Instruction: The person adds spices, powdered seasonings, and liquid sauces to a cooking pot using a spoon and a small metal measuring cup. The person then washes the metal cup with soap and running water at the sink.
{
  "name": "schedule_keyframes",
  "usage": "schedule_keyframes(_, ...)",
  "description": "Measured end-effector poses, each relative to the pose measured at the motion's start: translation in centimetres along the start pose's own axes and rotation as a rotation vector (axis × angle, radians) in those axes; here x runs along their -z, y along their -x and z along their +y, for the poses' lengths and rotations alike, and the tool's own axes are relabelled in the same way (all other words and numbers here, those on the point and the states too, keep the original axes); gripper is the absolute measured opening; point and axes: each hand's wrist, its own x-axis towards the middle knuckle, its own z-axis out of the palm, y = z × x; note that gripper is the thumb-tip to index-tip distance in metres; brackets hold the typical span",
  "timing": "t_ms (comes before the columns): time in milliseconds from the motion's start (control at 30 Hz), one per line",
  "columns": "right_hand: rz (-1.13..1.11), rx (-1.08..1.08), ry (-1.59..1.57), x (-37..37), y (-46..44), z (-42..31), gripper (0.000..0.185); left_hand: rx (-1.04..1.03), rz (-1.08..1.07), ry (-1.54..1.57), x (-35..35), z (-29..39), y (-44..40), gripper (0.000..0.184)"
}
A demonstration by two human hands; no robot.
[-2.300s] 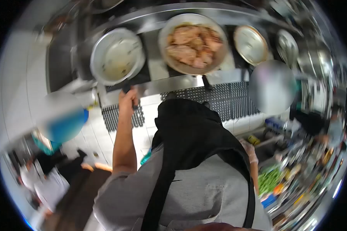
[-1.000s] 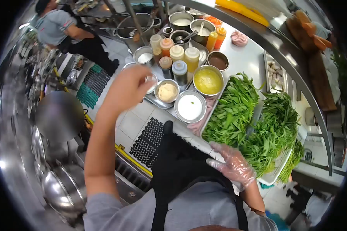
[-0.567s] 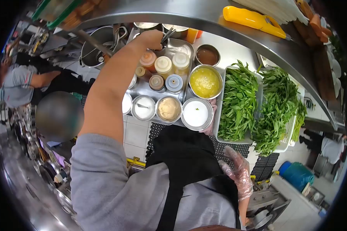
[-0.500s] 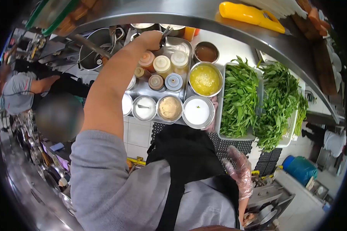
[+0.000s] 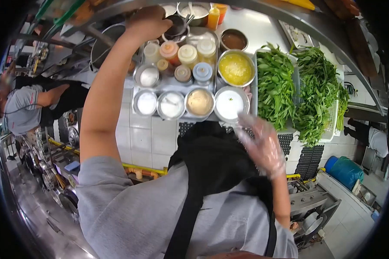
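My bare left hand (image 5: pixel 148 22) is stretched to the back left of the tray, beside a metal pot (image 5: pixel 175 31) with utensils in it. Its fingers look curled, and whatever they hold, if anything, is hidden. In a clear plastic glove, my right hand (image 5: pixel 263 146) is held with fingers apart and nothing in it, near the bowl of white liquid (image 5: pixel 230 103). Squeeze bottles (image 5: pixel 187 54) stand on the metal tray (image 5: pixel 139 88), with bowls of white powder (image 5: pixel 171 105) and beige paste (image 5: pixel 199 102) along its front. A bowl of yellow liquid (image 5: pixel 236 68) sits to their right.
Leafy greens (image 5: pixel 275 86) fill containers on the right. A metal shelf (image 5: pixel 263 9) arches over the counter. A person (image 5: pixel 28 105) stands at the left, another (image 5: pixel 377 140) is at the far right. A burner unit (image 5: pixel 311 207) is at the lower right.
My left hand has left the utensil pot and moved up and to the left. My right hand has risen toward the bowl of white liquid. The camera view has shifted slightly.
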Motion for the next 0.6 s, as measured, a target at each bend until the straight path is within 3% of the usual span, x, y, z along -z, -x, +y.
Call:
schedule_keyframes(67,0.047,0.061,-0.073,-1.2,-3.2,-0.9,0.061,-0.154,0.081,0.253,2.6,2.7,6.1,0.03)
schedule_keyframes(133,0.206,0.126,-0.173,-2.8,-5.8,-3.6,0.072,-0.091,-0.157,0.338,4.5,6.3,12.2,0.031)
schedule_keyframes(167,0.257,0.151,-0.205,-3.7,-6.9,-4.6,0.076,-0.099,-0.164,0.343,4.0,7.4,14.8,0.032)
schedule_keyframes(267,0.246,0.255,-0.186,-5.7,-7.4,-5.0,0.085,-0.079,-0.116,0.355,2.2,9.8,20.9,0.033)
schedule_keyframes(333,0.016,0.175,-0.38,-6.8,-6.5,-5.1,0.083,-0.051,-0.059,0.361,1.7,10.0,23.6,0.032)
schedule_keyframes(433,0.006,0.109,-0.51,-8.0,-5.9,-6.2,0.074,0.105,-0.018,1.012,0.0,9.3,27.4,0.03)
schedule_keyframes(467,-0.001,0.051,-0.565,-8.2,-5.9,-6.6,0.072,0.111,-0.011,1.015,-0.2,9.4,28.6,0.03)
schedule_keyframes(567,0.051,0.153,-0.511,-9.5,-5.9,-6.2,0.069,0.084,-0.065,1.354,-0.9,8.8,30.4,0.072)
schedule_keyframes(600,0.082,0.177,-0.524,-9.8,-5.8,-6.3,0.069,0.081,-0.055,1.359,-0.9,8.6,30.4,0.072)
